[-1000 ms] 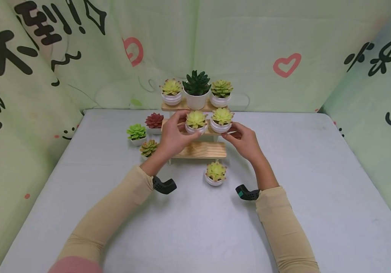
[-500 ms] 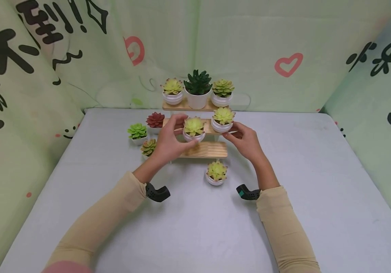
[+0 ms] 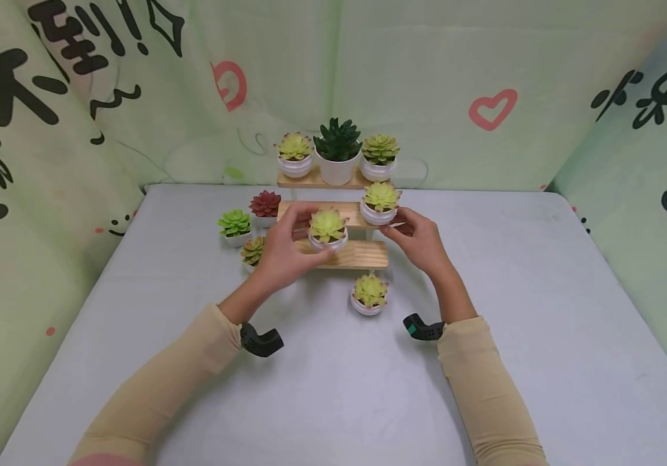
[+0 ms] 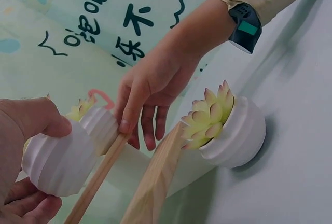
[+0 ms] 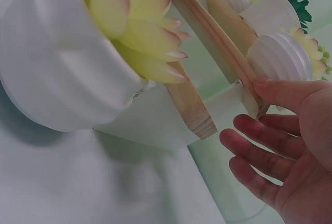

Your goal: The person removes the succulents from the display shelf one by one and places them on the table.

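My left hand (image 3: 288, 251) holds a small yellow-green potted succulent (image 3: 327, 228) between thumb and fingers; its ribbed white pot (image 4: 61, 159) shows in the left wrist view. In the head view this plant overlaps the lower boards of a three-tier wooden plant stand (image 3: 362, 256). At the stand's right end, my right hand (image 3: 419, 243) pinches the end of the middle shelf (image 5: 251, 97), thumb on top and index finger beneath. Right beside that thumb, another yellow-green succulent (image 3: 380, 197) stands on the middle shelf.
On the top shelf stand a dark green succulent (image 3: 338, 145) and two paler ones. To the stand's left are a red succulent (image 3: 265, 205), a bright green one (image 3: 234, 224) and a brownish-green one (image 3: 253, 250). A yellow-green succulent (image 3: 369, 292) sits on the white table (image 3: 339, 388) in front.
My left hand has drawn its potted succulent away from the middle shelf, leftward and toward me, over the lower shelf. My right hand stays at the shelf end.
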The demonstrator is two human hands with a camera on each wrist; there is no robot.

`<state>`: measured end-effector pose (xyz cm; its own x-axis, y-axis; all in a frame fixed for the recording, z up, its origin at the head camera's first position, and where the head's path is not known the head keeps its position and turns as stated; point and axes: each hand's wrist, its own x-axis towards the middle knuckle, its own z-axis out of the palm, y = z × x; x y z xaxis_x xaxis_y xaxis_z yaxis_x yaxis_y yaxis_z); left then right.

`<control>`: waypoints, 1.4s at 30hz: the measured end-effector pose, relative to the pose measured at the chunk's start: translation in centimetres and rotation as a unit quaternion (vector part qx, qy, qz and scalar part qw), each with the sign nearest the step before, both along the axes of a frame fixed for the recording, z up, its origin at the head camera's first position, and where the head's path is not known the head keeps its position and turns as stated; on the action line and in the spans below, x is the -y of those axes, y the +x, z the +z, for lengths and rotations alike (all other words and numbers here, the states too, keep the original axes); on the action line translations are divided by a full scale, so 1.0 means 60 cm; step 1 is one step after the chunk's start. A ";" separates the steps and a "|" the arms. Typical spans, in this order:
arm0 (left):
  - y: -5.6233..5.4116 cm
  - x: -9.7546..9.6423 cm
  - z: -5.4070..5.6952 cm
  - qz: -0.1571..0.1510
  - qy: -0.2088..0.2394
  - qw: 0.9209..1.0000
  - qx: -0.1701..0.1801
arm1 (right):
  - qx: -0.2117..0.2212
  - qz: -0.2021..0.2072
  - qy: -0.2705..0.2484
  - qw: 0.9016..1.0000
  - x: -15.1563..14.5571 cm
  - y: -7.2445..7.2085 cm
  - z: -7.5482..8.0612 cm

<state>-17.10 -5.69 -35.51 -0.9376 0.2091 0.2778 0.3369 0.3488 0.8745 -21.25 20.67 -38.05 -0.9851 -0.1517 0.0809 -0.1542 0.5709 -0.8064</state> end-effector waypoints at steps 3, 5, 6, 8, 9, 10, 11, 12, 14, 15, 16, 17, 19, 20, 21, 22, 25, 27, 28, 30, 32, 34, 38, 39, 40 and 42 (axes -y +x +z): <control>0.003 0.003 -0.002 -0.003 0.002 1.000 -0.002 | -0.001 0.000 0.001 1.000 0.000 0.000 0.000; 0.006 0.004 -0.002 -0.005 0.002 1.000 -0.001 | -0.003 0.001 0.001 1.000 -0.001 0.000 -0.001; 0.007 0.005 -0.003 -0.006 0.000 1.000 0.001 | -0.004 0.001 0.001 1.000 -0.001 0.000 -0.001; 0.009 0.007 -0.004 -0.008 -0.003 1.000 0.004 | -0.005 0.001 0.000 1.000 -0.001 0.000 -0.001; 0.010 0.008 -0.005 -0.010 -0.005 1.000 0.006 | -0.006 0.002 0.000 1.000 -0.001 0.000 -0.001; 0.011 0.009 -0.006 -0.011 -0.008 1.000 0.009 | -0.006 0.002 -0.001 1.000 -0.001 0.000 -0.001; 0.012 0.010 -0.007 -0.013 -0.011 1.000 0.011 | -0.007 0.002 -0.001 1.000 -0.001 0.000 -0.001; 0.013 0.011 -0.009 -0.015 -0.013 1.000 0.012 | -0.007 0.002 -0.002 1.000 -0.001 0.000 -0.001; 0.014 0.013 -0.012 -0.020 -0.014 1.000 0.017 | -0.008 0.002 -0.002 1.000 -0.001 0.000 -0.001; 0.015 0.014 -0.014 -0.024 -0.015 0.999 0.017 | -0.008 0.002 -0.002 1.000 -0.001 0.000 -0.001; 0.016 0.016 -0.015 -0.026 -0.018 0.999 0.017 | -0.009 0.002 -0.002 1.000 -0.001 0.000 -0.001; 0.018 0.017 -0.017 -0.029 -0.020 0.999 0.018 | -0.009 0.002 -0.003 1.000 -0.001 0.000 -0.001; 0.021 0.019 -0.020 -0.036 -0.024 0.999 0.019 | -0.008 0.003 -0.003 1.000 -0.001 0.000 0.000; 0.022 0.020 -0.021 -0.039 -0.026 0.999 0.019 | -0.008 0.003 -0.003 1.000 -0.001 0.001 0.000; 0.023 0.021 -0.023 -0.042 -0.030 0.998 0.018 | -0.007 0.004 -0.003 1.000 -0.001 0.001 0.000; 0.025 0.022 -0.025 -0.044 -0.034 0.998 0.019 | -0.006 0.004 -0.003 1.000 -0.001 0.001 0.001; 0.028 0.025 -0.031 -0.053 -0.040 0.998 0.016 | -0.005 0.004 -0.002 1.000 0.000 0.002 0.001; 0.031 0.026 -0.034 -0.057 -0.048 0.997 0.013 | -0.006 0.004 -0.001 1.000 0.000 0.002 0.001; 0.032 0.027 -0.036 -0.060 -0.050 0.997 0.010 | -0.006 0.004 -0.001 1.000 0.000 0.002 0.001; 0.034 0.028 -0.039 -0.067 -0.051 0.996 0.006 | -0.006 0.004 -0.001 1.000 0.000 0.002 0.001; 0.037 0.029 -0.042 -0.074 -0.054 0.996 0.004 | -0.006 0.004 -0.001 1.000 0.000 0.002 0.001; 0.039 0.030 -0.046 -0.084 -0.053 0.995 0.003 | -0.006 0.004 -0.001 1.000 0.000 0.002 0.002; 0.045 0.031 -0.055 -0.106 -0.051 0.993 0.004 | -0.008 0.004 -0.001 1.000 0.000 0.002 0.002; 0.047 0.031 -0.058 -0.113 -0.049 0.992 0.004 | -0.008 0.003 -0.001 1.000 0.000 0.002 0.002; 0.049 0.031 -0.061 -0.118 -0.048 0.992 0.004 | -0.009 0.003 -0.001 1.000 0.000 0.002 0.002; 0.052 0.031 -0.068 -0.129 -0.050 0.990 0.002 | -0.010 0.003 0.000 1.000 0.000 0.002 0.002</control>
